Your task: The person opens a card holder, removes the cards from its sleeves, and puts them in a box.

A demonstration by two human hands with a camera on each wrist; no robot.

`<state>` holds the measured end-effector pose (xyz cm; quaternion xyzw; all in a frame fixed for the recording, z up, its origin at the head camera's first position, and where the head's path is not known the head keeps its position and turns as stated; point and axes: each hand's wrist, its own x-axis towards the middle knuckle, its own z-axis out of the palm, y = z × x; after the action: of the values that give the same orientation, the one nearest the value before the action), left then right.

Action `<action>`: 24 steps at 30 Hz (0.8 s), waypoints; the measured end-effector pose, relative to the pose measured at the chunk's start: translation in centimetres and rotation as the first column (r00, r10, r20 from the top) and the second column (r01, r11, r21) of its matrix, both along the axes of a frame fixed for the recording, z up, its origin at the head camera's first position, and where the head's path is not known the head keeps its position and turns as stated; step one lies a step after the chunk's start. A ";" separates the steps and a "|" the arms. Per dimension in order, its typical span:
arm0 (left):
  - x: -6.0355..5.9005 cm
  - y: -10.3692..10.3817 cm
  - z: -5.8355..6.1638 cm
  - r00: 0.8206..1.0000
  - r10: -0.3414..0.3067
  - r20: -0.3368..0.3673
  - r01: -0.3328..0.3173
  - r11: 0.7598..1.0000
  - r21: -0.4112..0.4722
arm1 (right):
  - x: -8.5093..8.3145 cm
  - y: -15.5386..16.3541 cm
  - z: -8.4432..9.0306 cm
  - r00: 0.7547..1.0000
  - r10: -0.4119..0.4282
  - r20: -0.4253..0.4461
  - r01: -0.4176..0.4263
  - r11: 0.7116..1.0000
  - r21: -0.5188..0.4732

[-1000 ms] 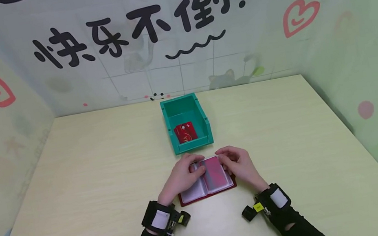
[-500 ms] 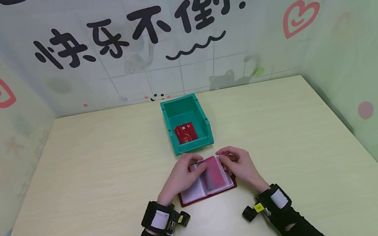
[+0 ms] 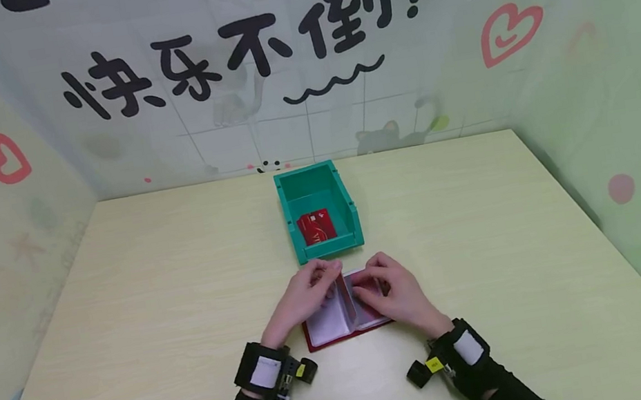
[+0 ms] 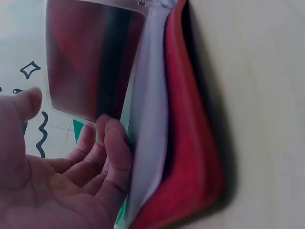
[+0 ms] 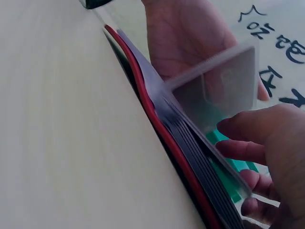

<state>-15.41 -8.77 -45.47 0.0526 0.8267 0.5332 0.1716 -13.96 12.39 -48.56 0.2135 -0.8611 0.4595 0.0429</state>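
Note:
A card holder [image 3: 340, 326] with a red cover [image 4: 190, 143] and clear sleeves lies open on the table, close to me. One clear sleeve [image 3: 346, 296] stands upright between my hands, its tinted face [image 4: 90, 57] toward the left wrist camera. My left hand [image 3: 309, 294] is behind that sleeve with relaxed fingers [image 4: 112, 143] against the left pages and the thumb apart. My right hand [image 3: 390, 294] lies over the right-hand pages, with bent fingers [image 5: 252, 138] curled at their far edge. Seen edge-on, the stack of sleeves [image 5: 190, 143] rests on the cover.
A green open bin [image 3: 346, 203] stands just beyond the holder with a red card [image 3: 316, 226] lying inside. Pale wooden table [image 3: 152, 289] spreads wide on both sides. Decorated walls close it in at the back, left and right.
A sleeve from the right-hand side has been lifted upright toward the left. My right hand moved from its top corner down onto the right pages, and my left fingers rose to meet the sleeve.

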 end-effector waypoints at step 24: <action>-0.6 -6.2 -0.1 0.973 -0.065 0.222 0.059 0.998 0.033 | 0.0 -3.7 1.6 1.000 -0.009 0.023 0.001 0.942 0.336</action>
<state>-15.97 -14.99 -45.52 0.0205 0.7932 0.5410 0.2789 -13.95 8.67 -46.94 0.2099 -0.9279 0.3082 -0.0032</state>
